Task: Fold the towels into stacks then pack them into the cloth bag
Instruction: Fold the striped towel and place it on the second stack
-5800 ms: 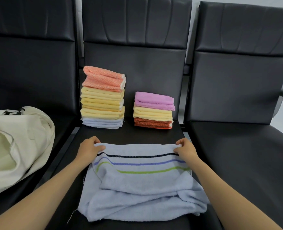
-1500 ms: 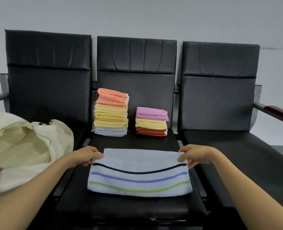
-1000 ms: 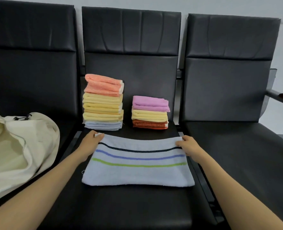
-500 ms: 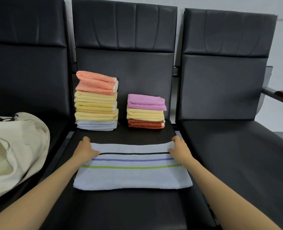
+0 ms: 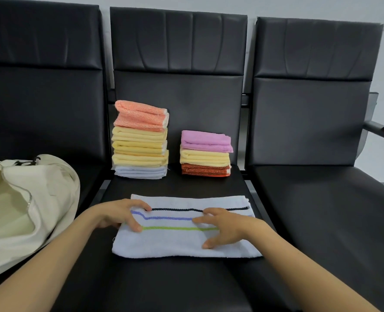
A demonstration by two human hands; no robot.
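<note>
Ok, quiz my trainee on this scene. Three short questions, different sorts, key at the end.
1. True or false: the striped towel already lies inside the cloth bag.
2. What colour is the towel on top of the taller stack? A purple, B orange, C blue.
3. Fill the gap: the left hand and the right hand both rest on the ____.

Key: 1 false, it lies flat on the middle seat; 2 B; 3 striped towel.
</note>
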